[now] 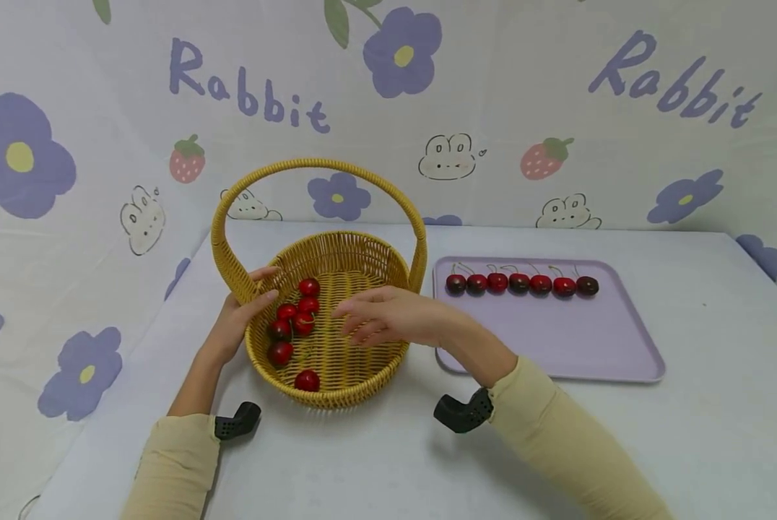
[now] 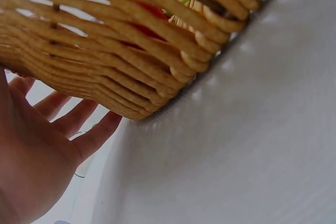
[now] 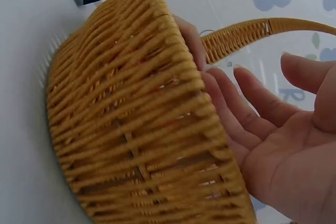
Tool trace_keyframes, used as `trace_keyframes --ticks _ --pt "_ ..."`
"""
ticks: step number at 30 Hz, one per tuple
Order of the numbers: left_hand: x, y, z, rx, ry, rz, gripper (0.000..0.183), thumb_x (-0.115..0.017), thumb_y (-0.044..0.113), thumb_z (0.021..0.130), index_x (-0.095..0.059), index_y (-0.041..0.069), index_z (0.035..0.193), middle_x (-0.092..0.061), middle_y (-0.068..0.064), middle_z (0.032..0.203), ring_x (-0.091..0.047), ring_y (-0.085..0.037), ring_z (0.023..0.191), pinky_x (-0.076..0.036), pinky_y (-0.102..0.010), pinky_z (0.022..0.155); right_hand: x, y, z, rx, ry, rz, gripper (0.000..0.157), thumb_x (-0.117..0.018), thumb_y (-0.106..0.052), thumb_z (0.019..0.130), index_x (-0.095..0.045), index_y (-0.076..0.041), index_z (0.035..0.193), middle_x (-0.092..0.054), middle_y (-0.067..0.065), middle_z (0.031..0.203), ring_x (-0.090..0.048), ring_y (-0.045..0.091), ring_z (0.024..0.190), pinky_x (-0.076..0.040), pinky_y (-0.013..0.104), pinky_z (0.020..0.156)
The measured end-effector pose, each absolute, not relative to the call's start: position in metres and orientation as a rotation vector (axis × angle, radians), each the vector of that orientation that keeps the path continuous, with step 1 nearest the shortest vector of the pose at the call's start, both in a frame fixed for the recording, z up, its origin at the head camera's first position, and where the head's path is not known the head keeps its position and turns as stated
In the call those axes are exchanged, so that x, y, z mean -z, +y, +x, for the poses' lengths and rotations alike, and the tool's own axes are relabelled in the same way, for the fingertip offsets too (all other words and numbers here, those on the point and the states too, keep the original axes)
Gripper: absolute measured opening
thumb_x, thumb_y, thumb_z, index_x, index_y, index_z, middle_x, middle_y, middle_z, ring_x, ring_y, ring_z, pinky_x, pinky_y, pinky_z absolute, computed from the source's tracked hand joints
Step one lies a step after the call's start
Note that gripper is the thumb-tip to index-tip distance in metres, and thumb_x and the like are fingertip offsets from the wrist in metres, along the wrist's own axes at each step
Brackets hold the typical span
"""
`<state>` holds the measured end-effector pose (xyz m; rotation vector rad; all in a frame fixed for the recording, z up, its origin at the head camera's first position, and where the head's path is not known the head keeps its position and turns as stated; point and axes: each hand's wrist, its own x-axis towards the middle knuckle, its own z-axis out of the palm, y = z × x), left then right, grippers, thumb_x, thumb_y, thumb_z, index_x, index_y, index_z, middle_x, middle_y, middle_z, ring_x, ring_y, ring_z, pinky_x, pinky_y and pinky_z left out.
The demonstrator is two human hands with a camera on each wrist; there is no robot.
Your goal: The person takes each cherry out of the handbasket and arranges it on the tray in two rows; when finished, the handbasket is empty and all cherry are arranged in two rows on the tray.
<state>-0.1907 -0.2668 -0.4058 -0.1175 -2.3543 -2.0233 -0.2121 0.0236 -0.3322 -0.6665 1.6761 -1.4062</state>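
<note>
A yellow wicker basket (image 1: 333, 399) with a tall arched handle stands on the table, with several dark red cherries (image 1: 280, 353) in its left part. My left hand (image 1: 234, 323) holds the basket's left side at the foot of the handle, thumb over the rim. Its fingers (image 2: 94, 135) lie spread along the outer wall in the left wrist view. Over the basket's right half hovers my right hand (image 1: 395, 315), palm down, fingers loosely bent and nothing between them. In the right wrist view those fingers (image 3: 262, 95) show past the near rim.
To the right of the basket lies a light purple tray (image 1: 544, 339). A row of several stemmed cherries (image 1: 519, 283) lines its far side. Behind the white table (image 1: 362, 469) hangs a cloth (image 1: 505, 87) printed with flowers, rabbits and strawberries.
</note>
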Motion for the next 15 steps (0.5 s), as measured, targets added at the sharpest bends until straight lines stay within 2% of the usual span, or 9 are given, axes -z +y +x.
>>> trace_keyframes --ticks 8,15 --pt "0.407 -0.266 -0.192 2.029 -2.348 -0.131 0.051 -0.052 0.02 0.097 -0.037 0.002 0.142 -0.034 -0.015 0.148 -0.033 -0.033 0.133 -0.025 -0.052 0.107 0.342 -0.001 -0.209 1.302 1.76 -0.657 0.04 -0.05 -0.029 0.1 -0.056 -0.004 0.131 -0.058 0.021 0.121 -0.059 0.032 0.109 -0.048 0.039 0.09" --pt "0.406 -0.267 -0.192 2.033 -2.343 -0.121 0.051 -0.052 0.019 0.096 -0.038 0.001 0.141 -0.036 -0.014 0.147 -0.035 -0.03 0.132 -0.027 -0.048 0.107 0.352 -0.022 -0.206 1.222 1.802 -0.635 0.042 -0.055 -0.035 0.097 -0.059 -0.008 0.128 -0.063 0.014 0.113 -0.063 0.025 0.099 -0.05 0.039 0.086"
